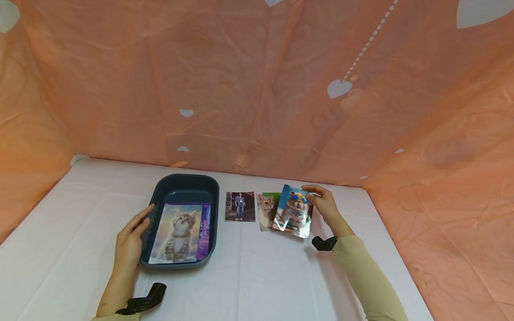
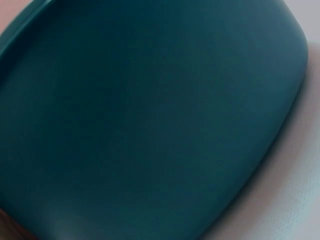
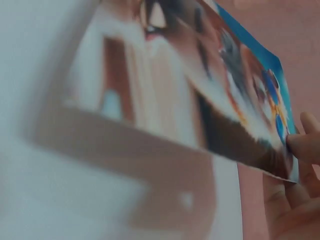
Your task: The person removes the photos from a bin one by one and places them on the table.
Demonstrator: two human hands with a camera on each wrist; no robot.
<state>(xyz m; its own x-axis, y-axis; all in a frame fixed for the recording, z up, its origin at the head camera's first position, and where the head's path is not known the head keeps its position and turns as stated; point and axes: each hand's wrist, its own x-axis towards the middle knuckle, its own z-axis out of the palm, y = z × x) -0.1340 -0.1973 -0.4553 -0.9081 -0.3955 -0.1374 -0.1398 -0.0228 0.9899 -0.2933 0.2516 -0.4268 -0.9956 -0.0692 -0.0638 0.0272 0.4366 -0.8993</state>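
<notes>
Between thumb and fingers my right hand pinches a glossy picture card of a furry animal in sunglasses. In the right wrist view the card slants above the white surface, gripped at its far edge by the fingers. Partly covered by it is a kitten card with a green background. My left hand holds the left rim of a dark teal tray. Inside the tray a kitten card overlaps a purple card. The tray's outer wall fills the left wrist view.
A card showing a standing person in blue lies between the tray and the right-hand cards. Everything stands on a white-covered table. Orange cloth with pale hearts hangs behind the table and at both sides.
</notes>
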